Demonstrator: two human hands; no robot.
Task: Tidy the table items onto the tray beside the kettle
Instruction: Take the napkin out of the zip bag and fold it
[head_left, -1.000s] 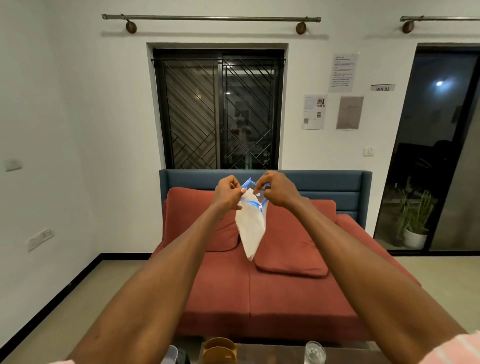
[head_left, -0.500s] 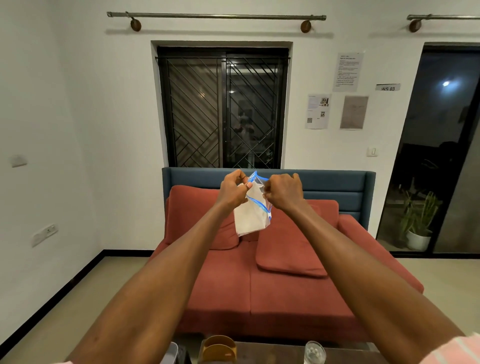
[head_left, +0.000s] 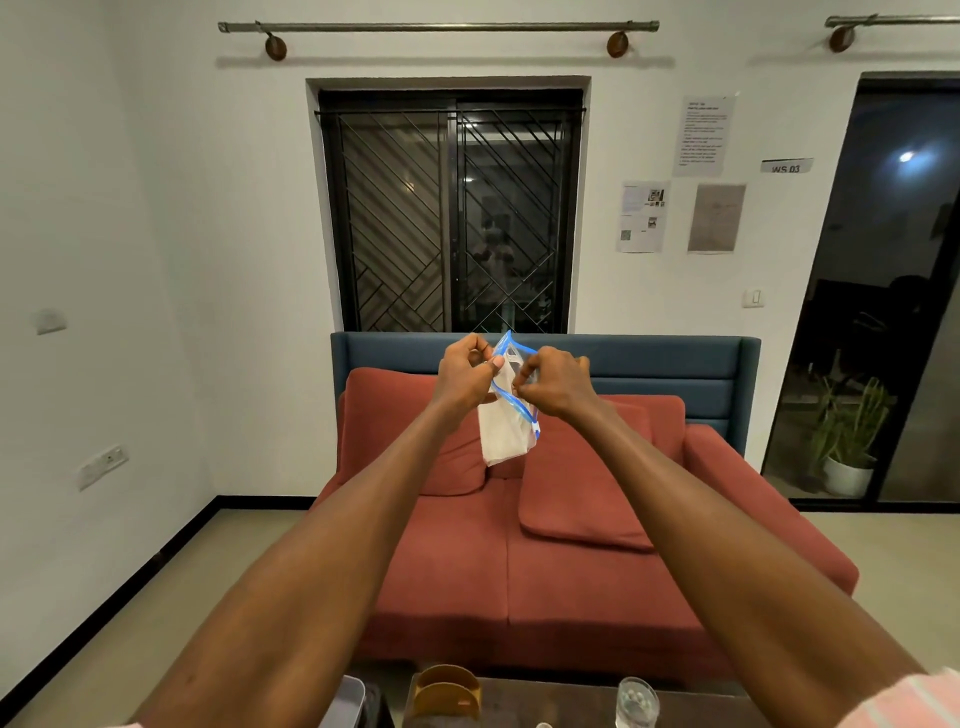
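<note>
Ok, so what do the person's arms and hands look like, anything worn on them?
Both forearms are bare down to the hands: left hand, right hand. No gloves, watch or rings are visible. A pink, white-striped sleeve shows at the lower right corner; a sliver of similar pale fabric shows at the bottom left edge.

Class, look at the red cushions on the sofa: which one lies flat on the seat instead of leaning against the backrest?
The right red cushion; it lies flat on the seat, while the left red cushion leans upright against the blue backrest.

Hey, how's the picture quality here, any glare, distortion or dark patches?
Head view: wide-angle bending bows the curtain rod; the window mirrors the room; the glass door shows a lamp glare; hands and zip bag are sharp.
</note>
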